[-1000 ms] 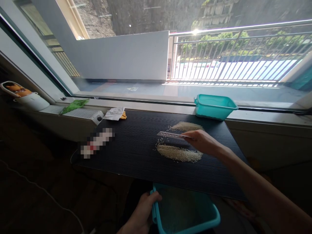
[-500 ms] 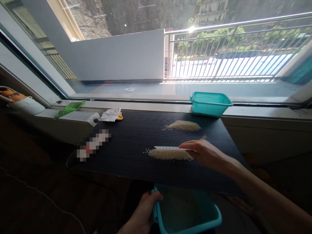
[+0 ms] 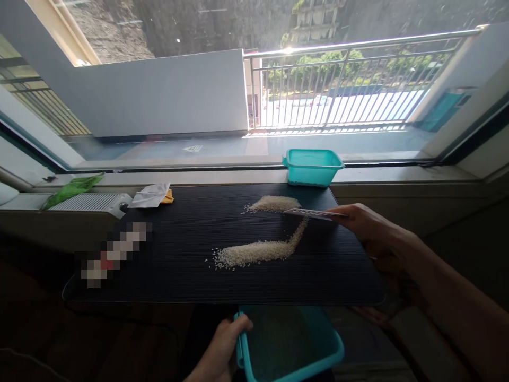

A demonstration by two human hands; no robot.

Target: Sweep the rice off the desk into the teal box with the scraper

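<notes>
My right hand [image 3: 366, 225] is closed on one end of a flat white ruler [image 3: 308, 213], held level just above the black table [image 3: 178, 233] at its far right. White rice lies on the table: a small heap [image 3: 274, 202] beside the ruler's tip and a curved trail [image 3: 254, 252] running from under the ruler toward the table's front. My left hand [image 3: 220, 350] grips the left rim of a teal plastic tub [image 3: 290, 345] held below the table's front edge; rice lies inside it.
A second teal tub [image 3: 312, 166] stands on the window sill behind the table. A white cloth over something orange [image 3: 153, 195] lies at the table's back left, next to a white heater [image 3: 89, 201] with a green cloth [image 3: 71, 187]. A blurred-out object [image 3: 115, 254] lies at front left.
My right hand has carried the ruler from the front rice pile back to the far right by the rear heap. The front rice now lies as a curved trail. The view has shifted.
</notes>
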